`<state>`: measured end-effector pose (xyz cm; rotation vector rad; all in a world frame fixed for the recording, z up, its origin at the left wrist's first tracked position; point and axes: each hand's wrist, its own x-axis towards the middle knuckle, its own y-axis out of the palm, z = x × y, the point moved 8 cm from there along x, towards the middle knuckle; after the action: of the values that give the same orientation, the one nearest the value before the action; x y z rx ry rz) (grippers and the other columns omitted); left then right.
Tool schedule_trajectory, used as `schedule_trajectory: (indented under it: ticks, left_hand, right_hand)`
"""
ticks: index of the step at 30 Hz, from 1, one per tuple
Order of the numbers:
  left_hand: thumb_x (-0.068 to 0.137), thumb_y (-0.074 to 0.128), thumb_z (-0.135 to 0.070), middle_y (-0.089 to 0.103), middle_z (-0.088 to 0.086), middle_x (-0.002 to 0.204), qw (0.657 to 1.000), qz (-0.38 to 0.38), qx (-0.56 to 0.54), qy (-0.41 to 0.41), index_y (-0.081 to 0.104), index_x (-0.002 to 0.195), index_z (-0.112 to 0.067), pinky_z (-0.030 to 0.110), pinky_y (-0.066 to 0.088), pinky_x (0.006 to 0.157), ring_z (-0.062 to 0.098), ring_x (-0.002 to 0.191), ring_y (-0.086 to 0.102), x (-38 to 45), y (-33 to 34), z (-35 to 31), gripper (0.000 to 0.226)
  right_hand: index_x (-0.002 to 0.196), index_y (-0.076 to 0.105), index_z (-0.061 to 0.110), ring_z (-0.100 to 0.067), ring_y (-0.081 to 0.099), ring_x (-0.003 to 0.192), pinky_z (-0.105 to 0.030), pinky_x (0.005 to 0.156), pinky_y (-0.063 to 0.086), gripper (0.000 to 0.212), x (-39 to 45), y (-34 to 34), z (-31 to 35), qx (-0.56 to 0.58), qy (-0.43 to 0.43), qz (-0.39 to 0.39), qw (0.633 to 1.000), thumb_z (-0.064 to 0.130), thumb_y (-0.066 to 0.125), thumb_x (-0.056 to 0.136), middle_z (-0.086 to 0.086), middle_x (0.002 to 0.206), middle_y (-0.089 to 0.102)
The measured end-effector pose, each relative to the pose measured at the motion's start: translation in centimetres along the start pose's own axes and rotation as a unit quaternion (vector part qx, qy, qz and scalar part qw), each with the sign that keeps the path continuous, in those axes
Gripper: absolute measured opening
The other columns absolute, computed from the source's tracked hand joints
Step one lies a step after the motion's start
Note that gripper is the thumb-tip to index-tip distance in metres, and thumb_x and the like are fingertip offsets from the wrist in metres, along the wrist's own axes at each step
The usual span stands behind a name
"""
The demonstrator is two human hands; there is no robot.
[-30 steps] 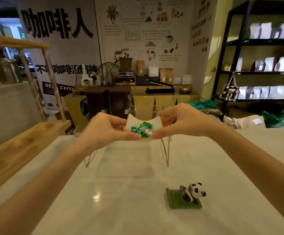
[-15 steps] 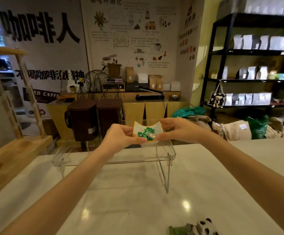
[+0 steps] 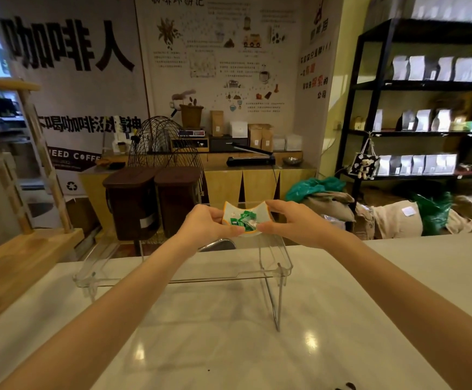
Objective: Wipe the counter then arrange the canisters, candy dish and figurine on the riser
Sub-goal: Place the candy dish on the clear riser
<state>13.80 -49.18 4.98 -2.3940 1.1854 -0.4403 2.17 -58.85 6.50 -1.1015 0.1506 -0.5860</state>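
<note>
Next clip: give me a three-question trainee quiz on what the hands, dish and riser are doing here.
1. True or false: one hand alone holds the candy dish.
2. What colour are most of the wrapped candies in the dish?
3. The dish is: A) flat on the counter; B) held over the clear riser; C) on the wooden shelf.

Key: 1 false, the left hand and right hand both grip it; 2 green; 3 B.

Premises were a coffee shop: coffee-themed wall posters [image 3: 217, 60] at upper centre, black shelving [image 3: 423, 88] stocked with pale coffee bags [image 3: 415, 164] at right, and a pale service counter [image 3: 229, 333] across the foreground.
</note>
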Motion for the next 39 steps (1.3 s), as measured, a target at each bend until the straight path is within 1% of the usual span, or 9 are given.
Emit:
schedule_trajectory:
  ticks: [2,7,17,21,23,26,30,34,39]
  left_hand:
    - [0.073,0.073,-0.020,0.064,-0.004,0.085,1.000,0.001,0.008,-0.001,0.064,0.109,-0.007,0.014,0.045,0.055,0.002,0.070,0.057,0.5,0.2,-0.2,0.040]
    - [0.073,0.073,-0.021,0.068,0.007,0.104,1.000,-0.017,0.015,-0.011,0.063,0.110,-0.005,0.016,0.043,0.054,0.009,0.080,0.058,1.7,0.3,-0.2,0.042]
    - [0.076,0.070,-0.025,0.053,-0.005,0.067,0.998,-0.045,0.050,0.012,0.065,0.106,-0.004,0.018,0.036,0.051,0.005,0.062,0.047,2.7,0.4,-0.1,0.037]
    - [0.077,0.069,-0.027,0.052,-0.006,0.067,0.995,-0.053,0.086,0.024,0.064,0.106,-0.004,0.019,0.036,0.050,0.005,0.060,0.047,2.8,0.3,-0.3,0.038]
    - [0.078,0.067,-0.030,0.054,-0.005,0.073,0.991,-0.057,0.118,0.037,0.057,0.116,-0.003,0.020,0.039,0.053,0.006,0.065,0.049,2.6,0.2,-0.6,0.048]
    - [0.083,0.060,-0.032,0.062,0.009,0.111,0.978,-0.049,0.196,0.060,0.041,0.131,-0.001,0.025,0.043,0.075,0.019,0.098,0.057,2.1,0.6,-1.3,0.061]
    - [0.088,0.051,-0.034,0.040,0.015,0.142,0.941,-0.035,0.320,0.107,0.034,0.136,-0.005,0.038,0.038,0.102,0.028,0.129,0.037,1.3,1.4,-2.1,0.059]
    - [0.090,0.045,-0.039,0.018,0.013,0.154,0.935,-0.014,0.337,0.113,0.019,0.142,-0.012,0.040,0.024,0.113,0.028,0.141,0.017,0.5,1.8,-1.8,0.064]
    - [0.091,0.036,-0.045,0.006,0.009,0.157,0.934,-0.030,0.328,0.140,0.012,0.144,-0.020,0.041,0.011,0.117,0.024,0.144,0.002,-2.0,2.2,-2.8,0.063]
  right_hand:
    - [0.142,0.028,0.013,-0.019,0.049,0.122,-0.027,0.090,0.044,0.067,0.3,-0.1,-0.2,0.005,-0.005,-0.014,1.000,0.039,0.055,0.087,-0.004,0.142,0.047]
    - [0.141,0.030,0.015,-0.018,0.050,0.122,-0.031,0.094,0.047,0.063,0.8,0.1,-0.8,0.031,0.004,-0.045,0.998,0.038,0.053,0.088,-0.004,0.142,0.047]
    - [0.138,0.031,0.014,-0.025,0.055,0.114,-0.038,0.088,0.051,0.056,1.4,0.9,-1.0,0.031,0.065,-0.077,0.994,0.036,0.049,0.091,-0.009,0.137,0.052]
    - [0.135,0.036,0.012,-0.025,0.056,0.112,-0.039,0.089,0.051,0.053,1.3,0.8,-0.9,0.014,0.074,-0.094,0.993,0.037,0.049,0.091,-0.011,0.133,0.055]
    - [0.134,0.038,0.011,-0.025,0.057,0.111,-0.038,0.088,0.051,0.051,1.3,0.8,-0.9,0.019,0.078,-0.092,0.992,0.036,0.049,0.090,-0.010,0.131,0.056]
    - [0.130,0.043,0.010,-0.024,0.058,0.108,-0.039,0.088,0.051,0.047,0.8,0.9,-0.7,0.024,0.071,-0.072,0.995,0.037,0.046,0.092,-0.009,0.127,0.059]
    - [0.129,0.043,0.011,-0.022,0.057,0.105,-0.031,0.083,0.046,0.045,-1.5,0.9,-0.2,0.009,0.052,-0.031,0.998,0.038,0.041,0.093,-0.009,0.127,0.058]
    - [0.139,0.031,0.018,-0.016,0.050,0.115,-0.026,0.093,0.041,0.055,-5.8,1.3,0.5,0.021,-0.001,0.000,1.000,0.043,0.042,0.092,-0.003,0.138,0.050]
    - [0.144,0.015,0.028,-0.011,0.022,0.139,-0.030,0.111,0.023,0.067,-12.0,2.0,-0.3,-0.005,-0.016,0.002,1.000,0.053,0.039,0.088,0.006,0.154,0.024]
